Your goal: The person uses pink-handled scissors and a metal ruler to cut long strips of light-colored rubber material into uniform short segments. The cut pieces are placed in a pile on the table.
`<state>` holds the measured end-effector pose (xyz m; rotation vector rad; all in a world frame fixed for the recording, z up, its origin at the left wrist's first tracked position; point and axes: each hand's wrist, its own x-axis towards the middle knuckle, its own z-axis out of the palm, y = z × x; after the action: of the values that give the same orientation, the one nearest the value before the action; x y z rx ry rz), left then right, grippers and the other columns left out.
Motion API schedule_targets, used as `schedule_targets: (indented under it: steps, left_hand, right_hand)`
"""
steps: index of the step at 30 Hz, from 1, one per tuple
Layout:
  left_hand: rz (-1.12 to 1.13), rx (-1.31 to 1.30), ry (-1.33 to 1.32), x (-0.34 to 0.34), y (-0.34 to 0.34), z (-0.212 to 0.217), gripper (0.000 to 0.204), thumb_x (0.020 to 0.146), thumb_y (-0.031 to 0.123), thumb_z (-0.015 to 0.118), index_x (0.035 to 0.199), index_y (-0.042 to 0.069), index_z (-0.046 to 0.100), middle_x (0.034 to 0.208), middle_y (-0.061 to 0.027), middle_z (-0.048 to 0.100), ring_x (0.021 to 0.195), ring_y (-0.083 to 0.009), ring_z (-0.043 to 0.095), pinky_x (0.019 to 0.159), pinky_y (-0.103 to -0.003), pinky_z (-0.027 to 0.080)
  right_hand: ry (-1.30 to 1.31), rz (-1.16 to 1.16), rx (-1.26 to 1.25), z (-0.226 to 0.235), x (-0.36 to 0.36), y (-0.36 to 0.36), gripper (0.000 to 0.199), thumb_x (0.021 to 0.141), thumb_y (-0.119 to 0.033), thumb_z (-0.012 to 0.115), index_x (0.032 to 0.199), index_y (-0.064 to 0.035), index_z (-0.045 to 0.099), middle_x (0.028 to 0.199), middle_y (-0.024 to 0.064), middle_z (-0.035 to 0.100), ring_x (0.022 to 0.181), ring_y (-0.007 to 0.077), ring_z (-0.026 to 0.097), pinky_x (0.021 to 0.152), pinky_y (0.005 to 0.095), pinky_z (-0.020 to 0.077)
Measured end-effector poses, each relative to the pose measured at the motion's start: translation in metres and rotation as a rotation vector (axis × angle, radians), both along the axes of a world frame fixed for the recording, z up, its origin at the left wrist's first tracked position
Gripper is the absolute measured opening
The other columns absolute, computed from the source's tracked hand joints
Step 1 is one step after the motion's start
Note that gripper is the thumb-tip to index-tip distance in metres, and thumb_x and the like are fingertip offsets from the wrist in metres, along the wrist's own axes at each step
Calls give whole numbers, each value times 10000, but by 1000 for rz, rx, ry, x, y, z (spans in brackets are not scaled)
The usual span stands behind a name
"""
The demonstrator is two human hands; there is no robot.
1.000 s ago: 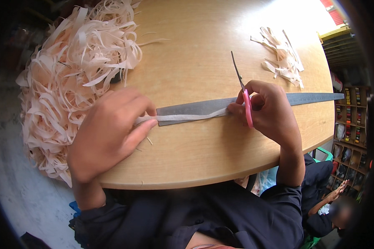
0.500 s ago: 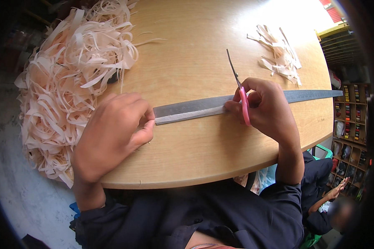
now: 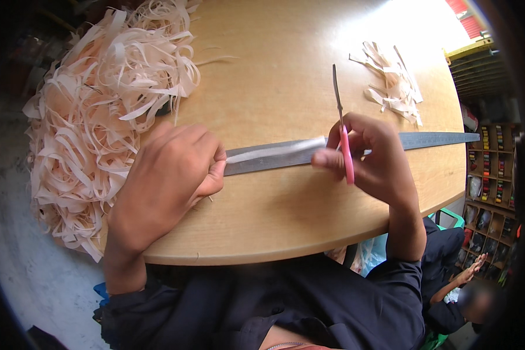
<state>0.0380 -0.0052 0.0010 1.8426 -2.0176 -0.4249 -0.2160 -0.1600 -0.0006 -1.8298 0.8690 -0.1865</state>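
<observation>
A long grey metal ruler (image 3: 256, 165) lies across the table, with a pale fabric strip (image 3: 269, 153) stretched over its left part. My left hand (image 3: 168, 175) pinches the strip's left end beside the ruler's end. Around the pink handle of a pair of scissors (image 3: 346, 154) my right hand (image 3: 374, 160) is closed; the dark blades point away from me. The right thumb sticks out over the ruler, near the strip's blurred right end. Whether the right fingers also touch the strip I cannot tell.
A large tangled heap of pale strips (image 3: 99, 134) covers the table's left side. Several cut strips (image 3: 395, 81) lie at the far right of the wooden table (image 3: 262, 233). Beyond the right edge a person (image 3: 452, 291) sits near a compartment shelf (image 3: 493, 175).
The strip has moved from the ruler's near edge onto its farther side. My right thumb has lifted off, and the scissors have turned more upright. My left hand has shifted slightly right.
</observation>
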Motion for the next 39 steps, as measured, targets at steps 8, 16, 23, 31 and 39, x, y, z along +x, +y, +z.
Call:
schedule_targets:
  steps: [8, 16, 23, 31, 39]
  left_hand:
    - [-26, -315, -103, -12, -8, -5, 181, 803, 102, 813, 910, 62, 672, 780, -74, 604, 753, -312, 576, 757, -428, 459]
    - [-79, -425, -141, -18, -9, -2, 178, 803, 55, 828, 902, 59, 680, 784, -48, 625, 720, -266, 609, 779, -420, 464]
    - [-124, -502, -190, -20, -11, -7, 220, 803, 138, 824, 954, 63, 683, 801, -31, 597, 700, -213, 586, 804, -413, 460]
    - [-122, -522, -214, -20, -11, -11, 202, 838, 162, 805, 963, 54, 687, 790, -31, 586, 691, -210, 576, 797, -415, 454]
    - [-112, -528, -194, -20, -13, -9, 196, 846, 157, 804, 971, 57, 691, 804, -32, 589, 716, -221, 588, 806, -419, 458]
  right_hand:
    - [49, 468, 606, 7, 3, 18, 627, 773, -592, 914, 868, -40, 634, 725, 5, 644, 669, 94, 614, 597, 248, 462]
    - [45, 473, 796, 5, 11, 27, 601, 860, -568, 850, 899, -24, 598, 740, 55, 688, 678, 120, 687, 572, 253, 515]
    - [45, 422, 836, 3, 8, 28, 540, 895, -509, 845, 886, -37, 582, 742, 35, 669, 690, 123, 703, 584, 251, 525]
    - [27, 361, 939, 10, 8, 27, 512, 895, -487, 854, 865, -62, 569, 693, 23, 644, 645, 119, 691, 536, 242, 484]
    - [36, 384, 904, 12, 9, 26, 517, 950, -486, 793, 826, -25, 593, 666, 42, 649, 627, 107, 665, 533, 249, 467]
